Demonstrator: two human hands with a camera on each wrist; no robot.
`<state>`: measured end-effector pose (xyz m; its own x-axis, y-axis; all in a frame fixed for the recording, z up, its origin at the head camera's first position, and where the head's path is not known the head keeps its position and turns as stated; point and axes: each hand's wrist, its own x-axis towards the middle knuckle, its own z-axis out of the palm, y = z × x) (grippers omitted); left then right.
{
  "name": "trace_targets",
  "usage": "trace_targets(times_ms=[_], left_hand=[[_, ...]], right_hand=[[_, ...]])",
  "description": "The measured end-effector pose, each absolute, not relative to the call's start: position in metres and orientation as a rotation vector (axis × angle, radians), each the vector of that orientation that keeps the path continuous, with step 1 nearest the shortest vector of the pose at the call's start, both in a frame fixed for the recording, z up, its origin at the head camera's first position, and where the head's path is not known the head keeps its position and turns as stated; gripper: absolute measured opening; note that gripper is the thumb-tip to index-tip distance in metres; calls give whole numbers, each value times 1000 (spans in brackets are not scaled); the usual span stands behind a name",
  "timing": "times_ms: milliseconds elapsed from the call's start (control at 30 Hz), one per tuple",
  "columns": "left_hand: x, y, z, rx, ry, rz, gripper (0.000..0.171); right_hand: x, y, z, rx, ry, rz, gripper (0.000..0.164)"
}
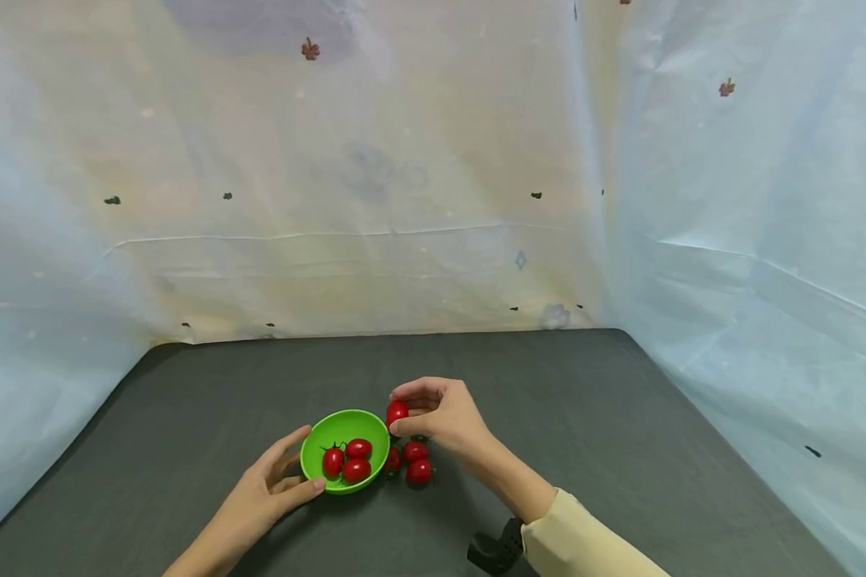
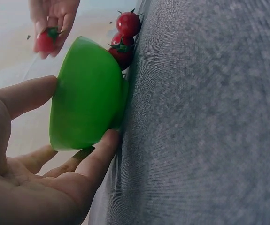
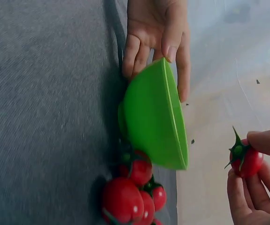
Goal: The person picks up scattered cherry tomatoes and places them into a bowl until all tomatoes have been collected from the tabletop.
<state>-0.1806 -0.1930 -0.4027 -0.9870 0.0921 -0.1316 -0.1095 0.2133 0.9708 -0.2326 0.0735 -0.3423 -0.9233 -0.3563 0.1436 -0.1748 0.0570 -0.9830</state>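
A green bowl (image 1: 334, 429) stands upright on the dark table with three cherry tomatoes (image 1: 357, 470) inside. My left hand (image 1: 261, 490) holds it from the left, thumb at the rim and fingers around the outer side. Just beyond the bowl's right rim, my right hand (image 1: 447, 415) pinches one cherry tomato (image 3: 248, 161) between thumb and fingers, raised off the table. Its green stem end shows in the right wrist view. Several more cherry tomatoes (image 1: 419, 472) lie bunched on the table close to the bowl's right side, below the right hand.
The grey cloth-covered table (image 1: 548, 385) spreads around the bowl. Pale plastic sheeting (image 1: 404, 280) with small dark marks rises behind it and on both sides. A black band (image 1: 496, 548) sits by the right sleeve (image 1: 584, 541).
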Motion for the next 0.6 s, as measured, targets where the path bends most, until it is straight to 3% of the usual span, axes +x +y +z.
trace_targets(times_ms=[600], left_hand=[[-180, -193, -404, -39, 2338, 1847, 78]], right_hand=[[-229, 43, -354, -576, 2079, -2015, 32]])
